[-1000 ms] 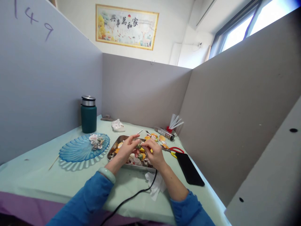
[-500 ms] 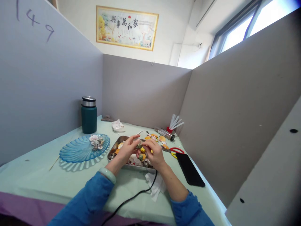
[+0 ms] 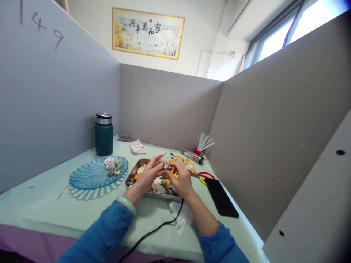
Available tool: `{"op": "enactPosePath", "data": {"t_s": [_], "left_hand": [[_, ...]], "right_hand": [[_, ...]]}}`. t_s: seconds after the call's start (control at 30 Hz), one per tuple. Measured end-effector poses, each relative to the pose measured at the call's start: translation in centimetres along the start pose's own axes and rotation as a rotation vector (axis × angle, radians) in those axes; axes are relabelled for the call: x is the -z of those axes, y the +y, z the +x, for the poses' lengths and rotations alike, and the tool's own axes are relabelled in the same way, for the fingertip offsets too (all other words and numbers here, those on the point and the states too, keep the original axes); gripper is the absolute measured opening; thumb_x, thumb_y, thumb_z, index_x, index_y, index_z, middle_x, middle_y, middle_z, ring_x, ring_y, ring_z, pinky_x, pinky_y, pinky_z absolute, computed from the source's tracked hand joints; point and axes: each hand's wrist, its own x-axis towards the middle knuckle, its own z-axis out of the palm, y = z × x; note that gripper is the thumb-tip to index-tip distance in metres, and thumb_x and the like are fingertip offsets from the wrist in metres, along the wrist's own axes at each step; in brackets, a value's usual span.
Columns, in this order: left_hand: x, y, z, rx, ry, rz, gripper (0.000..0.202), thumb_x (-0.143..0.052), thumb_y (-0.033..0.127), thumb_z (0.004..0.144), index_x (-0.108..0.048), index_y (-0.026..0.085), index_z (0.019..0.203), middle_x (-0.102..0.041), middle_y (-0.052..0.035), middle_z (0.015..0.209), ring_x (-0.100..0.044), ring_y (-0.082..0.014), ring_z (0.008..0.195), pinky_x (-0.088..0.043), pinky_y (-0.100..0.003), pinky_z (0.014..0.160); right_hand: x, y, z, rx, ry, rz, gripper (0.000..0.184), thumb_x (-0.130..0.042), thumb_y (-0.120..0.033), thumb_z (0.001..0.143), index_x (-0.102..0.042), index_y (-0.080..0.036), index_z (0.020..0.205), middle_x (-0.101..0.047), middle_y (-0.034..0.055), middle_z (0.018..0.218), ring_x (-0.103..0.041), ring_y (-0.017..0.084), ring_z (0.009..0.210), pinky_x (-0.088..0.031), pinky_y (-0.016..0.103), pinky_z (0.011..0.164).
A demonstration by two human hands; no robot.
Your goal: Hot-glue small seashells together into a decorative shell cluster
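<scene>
Over a metal tray (image 3: 132,174) of mixed shells, my left hand (image 3: 149,173) and my right hand (image 3: 181,177) meet at the fingertips. Between them they pinch a small shell (image 3: 165,165), pale with a darker edge. White, orange and yellow shells (image 3: 158,185) lie heaped in the tray below my fingers. To the left, a blue scalloped glass plate (image 3: 87,173) bears a little clump of shells stuck together (image 3: 113,165).
A green flask (image 3: 104,138) stands behind the plate. Scissors with red and yellow handles (image 3: 205,176), a black phone (image 3: 221,197), a clear tube (image 3: 192,156) and a red holder of glue sticks (image 3: 197,151) are at right. A black cable (image 3: 156,229) and tissue (image 3: 182,217) lie in front.
The small shell between my fingertips has been turned and raised slightly, showing a paler side. My right-hand fingers have shifted their grip; both arms stay almost in place.
</scene>
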Motion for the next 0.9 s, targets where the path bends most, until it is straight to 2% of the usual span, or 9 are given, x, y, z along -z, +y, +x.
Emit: {"op": "enactPosePath", "data": {"t_s": [0.23, 0.47, 0.67, 0.9], "left_hand": [[0.33, -0.09, 0.02, -0.097, 0.027, 0.136, 0.055, -0.07, 0.027, 0.073, -0.048, 0.019, 0.123, -0.06, -0.0097, 0.108, -0.06, -0.0211, 0.097, -0.052, -0.036, 0.078], [0.4, -0.18, -0.03, -0.115, 0.01, 0.081, 0.057, -0.072, 0.02, 0.069, -0.048, 0.019, 0.121, -0.062, -0.0089, 0.105, -0.06, -0.0219, 0.098, -0.052, -0.039, 0.082], [0.43, -0.17, 0.03, -0.099, 0.004, 0.049, 0.056, -0.071, 0.021, 0.071, -0.048, 0.018, 0.122, -0.062, -0.0085, 0.103, -0.06, -0.0207, 0.096, -0.052, -0.038, 0.081], [0.1, 0.4, -0.17, -0.046, 0.016, -0.013, 0.057, -0.073, 0.019, 0.069, -0.049, 0.018, 0.121, -0.064, -0.0064, 0.098, -0.062, -0.0166, 0.086, -0.052, -0.03, 0.074]], "right_hand": [[0.05, 0.18, -0.03, 0.006, 0.023, 0.015, 0.017, -0.053, -0.02, 0.086, -0.057, -0.019, 0.102, -0.059, 0.0073, 0.096, -0.055, 0.017, 0.077, -0.047, 0.031, 0.072], [0.11, 0.28, -0.03, 0.033, 0.026, 0.045, 0.025, -0.054, -0.017, 0.085, -0.056, -0.02, 0.11, -0.059, 0.0084, 0.104, -0.056, 0.018, 0.08, -0.049, 0.034, 0.075], [0.3, 0.05, -0.03, 0.046, 0.013, 0.027, 0.025, -0.053, -0.02, 0.086, -0.057, -0.021, 0.111, -0.058, 0.0094, 0.106, -0.058, 0.02, 0.088, -0.051, 0.034, 0.077], [0.39, -0.3, 0.0, 0.088, 0.006, 0.0, 0.028, -0.053, -0.019, 0.086, -0.058, -0.021, 0.113, -0.058, 0.0094, 0.105, -0.058, 0.02, 0.094, -0.051, 0.033, 0.076]]}}
